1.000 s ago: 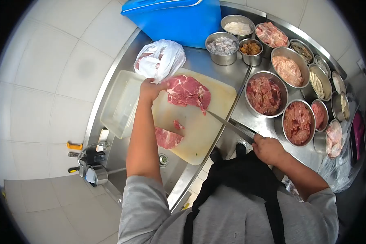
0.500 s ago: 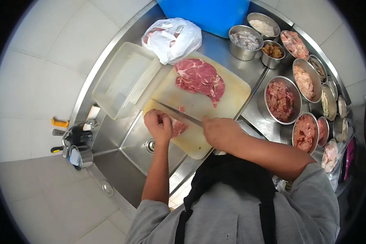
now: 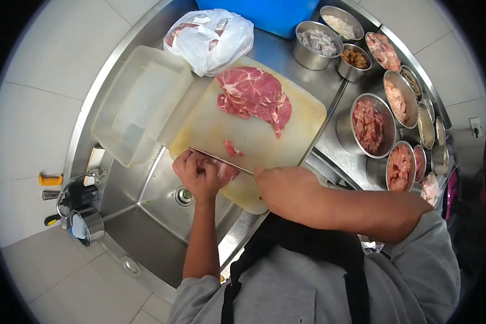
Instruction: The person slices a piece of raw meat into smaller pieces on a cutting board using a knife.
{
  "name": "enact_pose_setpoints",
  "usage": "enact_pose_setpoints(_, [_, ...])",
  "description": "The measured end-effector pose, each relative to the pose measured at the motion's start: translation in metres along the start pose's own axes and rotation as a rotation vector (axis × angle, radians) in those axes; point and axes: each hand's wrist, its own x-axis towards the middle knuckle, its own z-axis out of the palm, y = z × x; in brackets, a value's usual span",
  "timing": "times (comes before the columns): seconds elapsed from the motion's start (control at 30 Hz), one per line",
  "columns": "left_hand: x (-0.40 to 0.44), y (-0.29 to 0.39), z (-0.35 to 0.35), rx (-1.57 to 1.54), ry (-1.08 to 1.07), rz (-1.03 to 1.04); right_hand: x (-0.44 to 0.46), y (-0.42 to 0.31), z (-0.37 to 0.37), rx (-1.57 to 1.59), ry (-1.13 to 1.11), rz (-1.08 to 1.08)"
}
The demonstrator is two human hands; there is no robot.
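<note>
My right hand (image 3: pixel 287 190) is closed around the handle of a knife (image 3: pixel 224 161), whose long blade lies along the far edge of a piece of raw meat (image 3: pixel 227 173). Curled fingers of my left hand (image 3: pixel 196 174) press on that meat from its left end, close to the blade. A small cut-off strip of meat (image 3: pixel 233 149) rests on the cutting board (image 3: pixel 200 127) just beyond the knife. Farther back on the board lies a larger pile of sliced red meat (image 3: pixel 254 94). My right hand hides the knife handle.
The board bridges a steel sink (image 3: pixel 159 189). A translucent plastic tub (image 3: pixel 105 116) stands left, a white plastic bag (image 3: pixel 210 46) with meat behind. Several steel bowls with meat, such as one bowl (image 3: pixel 344 127), line the right. A blue container (image 3: pixel 259 16) stands at the back.
The knife has drawn back toward my left hand and the held meat. The small strip now lies apart on the board's far side of the blade. The whole view has shifted slightly.
</note>
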Motion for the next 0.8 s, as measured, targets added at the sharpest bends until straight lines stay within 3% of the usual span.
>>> enact_pose_setpoints(0.33, [0.0,0.0,0.002,0.046,0.017,0.029,0.098,-0.03,-0.003,-0.118,-0.103,-0.224])
enact_pose_setpoints(0.47, [-0.001,0.001,0.001,0.059,0.018,0.072,0.046,-0.005,0.003,-0.012,-0.005,-0.153])
enact_pose_setpoints(0.57, [-0.001,0.002,0.006,0.014,0.044,0.04,0.014,0.004,-0.012,-0.076,-0.147,0.001])
enact_pose_setpoints(0.63, [-0.002,0.0,0.004,-0.005,0.046,0.02,0.026,0.004,-0.003,-0.102,-0.008,-0.12])
enact_pose_setpoints(0.73, [-0.003,-0.002,0.003,0.006,0.063,0.052,0.085,-0.008,0.006,-0.07,-0.016,-0.283])
enact_pose_setpoints(0.8, [-0.004,-0.004,0.005,0.032,0.084,0.059,0.101,-0.021,0.008,-0.051,-0.049,-0.196])
